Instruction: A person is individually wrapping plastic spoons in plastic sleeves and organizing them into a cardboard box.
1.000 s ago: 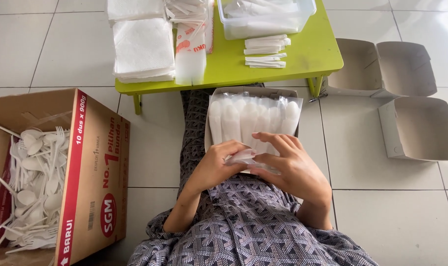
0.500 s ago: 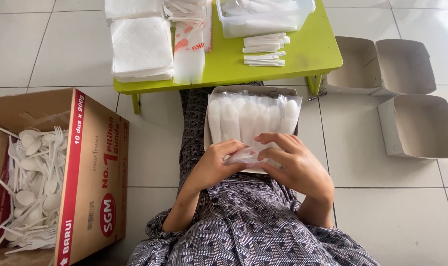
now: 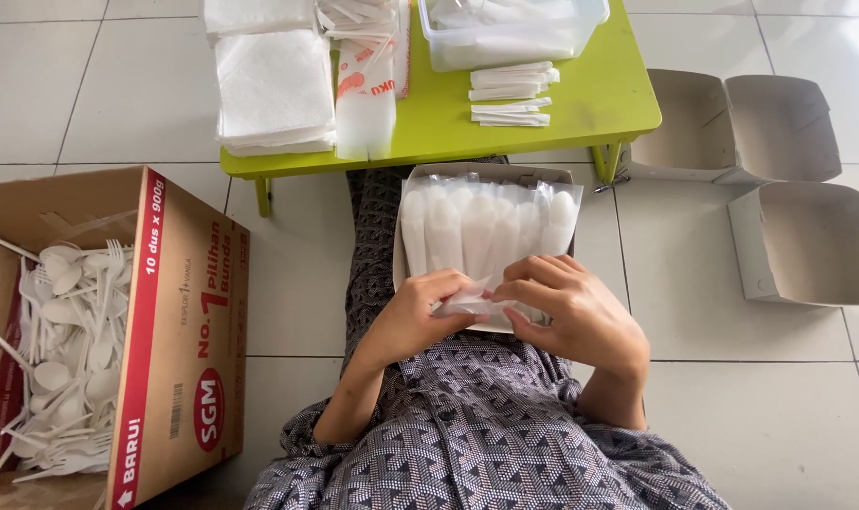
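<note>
Frame center, over lap: left hand (image 3: 420,316) and right hand (image 3: 576,312), fingers closed, pinching clear wrapped packet (image 3: 472,300). Just above: tray of wrapped spoons (image 3: 481,222). Versus half a second earlier: grip and packet position unchanged, hands barely shifted.

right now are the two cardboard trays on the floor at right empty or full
Empty: both cardboard trays show only bare brown insides.
</note>
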